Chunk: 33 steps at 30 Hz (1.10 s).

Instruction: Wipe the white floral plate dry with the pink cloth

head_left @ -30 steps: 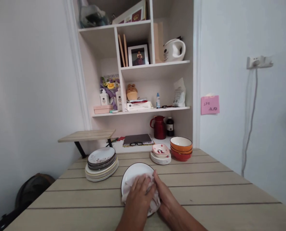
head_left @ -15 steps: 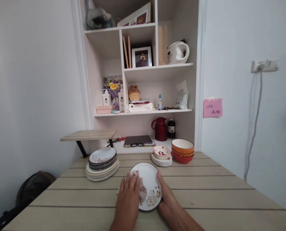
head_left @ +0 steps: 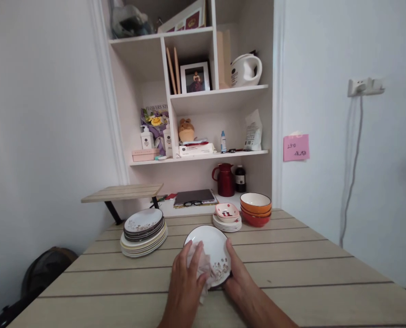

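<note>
A white plate with a dark rim and a brown flower print is held above the front of the wooden table. My right hand grips its right edge, thumb on the upper face and fingers underneath. Against the plate's left side, my left hand presses a crumpled pale pink cloth with its fingers. Part of the cloth hangs below the plate's lower edge. The fingers of my right hand are mostly hidden beneath the plate.
At left stands a stack of plates beside a small raised shelf. Farther back on the right are small saucers topped by a square dish, and stacked orange and red bowls. A red jug stands behind.
My left hand has shifted the cloth down and to the right across the plate, and its fingers have spread a little. The plate tilts slightly more. The camera view has shifted slightly.
</note>
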Each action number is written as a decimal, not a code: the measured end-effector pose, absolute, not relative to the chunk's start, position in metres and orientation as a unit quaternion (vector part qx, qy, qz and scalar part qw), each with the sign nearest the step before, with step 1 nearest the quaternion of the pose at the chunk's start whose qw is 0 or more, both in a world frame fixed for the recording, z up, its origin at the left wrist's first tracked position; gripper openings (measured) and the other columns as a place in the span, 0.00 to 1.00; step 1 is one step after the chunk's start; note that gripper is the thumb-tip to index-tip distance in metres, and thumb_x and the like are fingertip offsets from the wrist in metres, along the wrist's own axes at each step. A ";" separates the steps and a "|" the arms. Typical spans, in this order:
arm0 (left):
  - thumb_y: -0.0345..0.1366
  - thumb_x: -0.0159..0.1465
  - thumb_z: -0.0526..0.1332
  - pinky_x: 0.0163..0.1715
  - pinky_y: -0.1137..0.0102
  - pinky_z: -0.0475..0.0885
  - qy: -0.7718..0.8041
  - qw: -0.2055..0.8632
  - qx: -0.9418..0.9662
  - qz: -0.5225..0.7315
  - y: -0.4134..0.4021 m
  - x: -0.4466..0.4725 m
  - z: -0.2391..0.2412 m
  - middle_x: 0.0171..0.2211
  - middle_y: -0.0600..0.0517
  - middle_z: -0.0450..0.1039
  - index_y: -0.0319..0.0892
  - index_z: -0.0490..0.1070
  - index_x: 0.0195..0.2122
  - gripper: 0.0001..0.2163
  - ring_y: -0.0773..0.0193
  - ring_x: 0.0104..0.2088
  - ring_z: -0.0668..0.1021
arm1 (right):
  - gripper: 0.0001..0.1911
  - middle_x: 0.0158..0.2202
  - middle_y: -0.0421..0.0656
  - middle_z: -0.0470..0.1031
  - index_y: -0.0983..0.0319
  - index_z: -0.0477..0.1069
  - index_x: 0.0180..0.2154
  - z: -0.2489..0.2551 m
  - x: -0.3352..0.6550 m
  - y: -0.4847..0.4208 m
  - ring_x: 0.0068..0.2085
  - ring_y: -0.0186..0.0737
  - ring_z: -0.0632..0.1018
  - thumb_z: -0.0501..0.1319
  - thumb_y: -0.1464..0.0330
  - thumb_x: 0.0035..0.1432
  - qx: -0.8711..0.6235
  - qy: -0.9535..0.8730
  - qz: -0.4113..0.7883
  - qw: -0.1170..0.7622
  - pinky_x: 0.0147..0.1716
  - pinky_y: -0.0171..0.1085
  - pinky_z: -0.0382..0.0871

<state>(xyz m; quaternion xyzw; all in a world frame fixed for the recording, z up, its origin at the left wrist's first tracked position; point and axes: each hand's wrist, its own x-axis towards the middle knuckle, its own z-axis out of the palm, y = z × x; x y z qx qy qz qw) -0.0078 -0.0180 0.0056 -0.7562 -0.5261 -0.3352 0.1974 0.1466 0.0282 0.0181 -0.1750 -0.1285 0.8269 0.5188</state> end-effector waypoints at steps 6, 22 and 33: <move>0.31 0.58 0.66 0.53 0.54 0.70 -0.552 0.214 -0.750 -0.294 -0.007 -0.012 -0.003 0.57 0.44 0.68 0.47 0.67 0.57 0.25 0.51 0.55 0.72 | 0.34 0.41 0.55 0.82 0.69 0.70 0.52 0.020 0.159 0.037 0.49 0.54 0.79 0.59 0.49 0.56 -0.182 -0.108 0.804 0.556 0.55 0.52 0.66; 0.42 0.64 0.61 0.61 0.56 0.60 -0.364 0.322 -0.799 -0.355 -0.014 0.007 -0.002 0.50 0.56 0.74 0.54 0.73 0.46 0.09 0.61 0.53 0.72 | 0.30 0.26 0.52 0.81 0.72 0.75 0.36 0.039 0.148 0.005 0.24 0.44 0.80 0.59 0.48 0.55 -0.238 -0.197 0.864 0.398 0.23 0.37 0.72; 0.32 0.67 0.56 0.60 0.49 0.58 -0.445 0.385 -0.676 -0.443 -0.014 0.005 0.005 0.51 0.45 0.71 0.45 0.74 0.45 0.09 0.55 0.55 0.70 | 0.26 0.37 0.52 0.83 0.69 0.76 0.44 0.030 0.135 0.004 0.43 0.47 0.81 0.60 0.52 0.57 -0.184 -0.181 0.873 0.414 0.50 0.46 0.70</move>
